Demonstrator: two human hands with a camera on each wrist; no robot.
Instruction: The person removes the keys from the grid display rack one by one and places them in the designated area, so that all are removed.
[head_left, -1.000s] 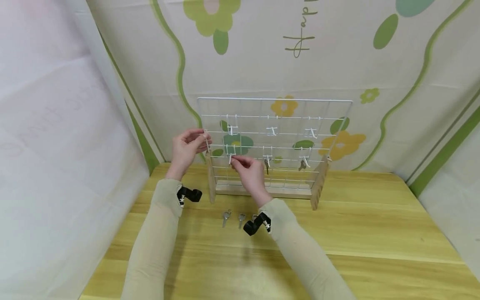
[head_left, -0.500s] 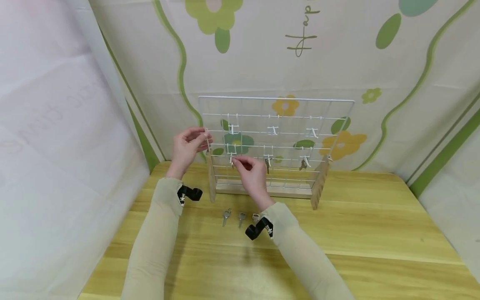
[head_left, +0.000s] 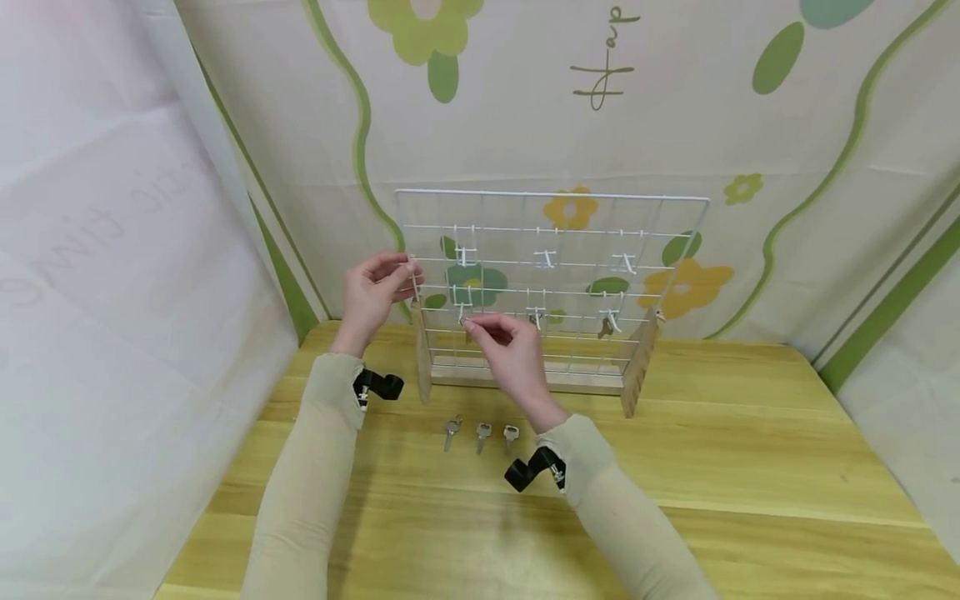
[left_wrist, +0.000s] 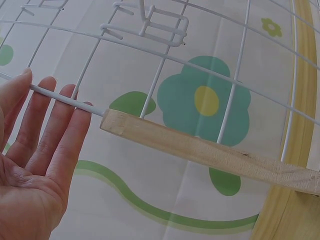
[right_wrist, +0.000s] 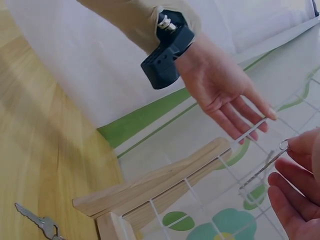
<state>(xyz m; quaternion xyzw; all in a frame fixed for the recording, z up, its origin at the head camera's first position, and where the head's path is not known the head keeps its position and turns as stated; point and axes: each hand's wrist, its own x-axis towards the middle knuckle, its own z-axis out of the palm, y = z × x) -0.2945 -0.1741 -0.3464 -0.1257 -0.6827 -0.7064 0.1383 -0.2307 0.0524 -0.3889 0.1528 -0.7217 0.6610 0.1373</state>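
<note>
A white wire grid rack [head_left: 551, 195] stands in wooden feet on the table. My left hand [head_left: 372, 292] holds its left edge wire, thumb on one side and fingers behind, as the left wrist view shows. My right hand [head_left: 516, 357] pinches the small ring of a key [right_wrist: 265, 167], right at the tip of the lower left hook [head_left: 462, 310]. The key's blade hangs below the fingers. Another key [head_left: 605, 328] hangs from the lower right hook, while the lower middle hook [head_left: 536, 316] is partly covered by my right hand. Three hooks sit in the upper row.
Three keys lie in a row on the wooden table [head_left: 750, 450] before the rack: a left key [head_left: 452, 431], a middle key [head_left: 483, 433] and a right key [head_left: 511, 435]. A patterned cloth [head_left: 495, 142] rises behind the rack, with white cloth [head_left: 135, 275] at the left.
My right hand has shifted slightly right and toward me, its fingertips staying by the lower left hook. The right key on the table has come out from behind the wrist. My left hand stays put.
</note>
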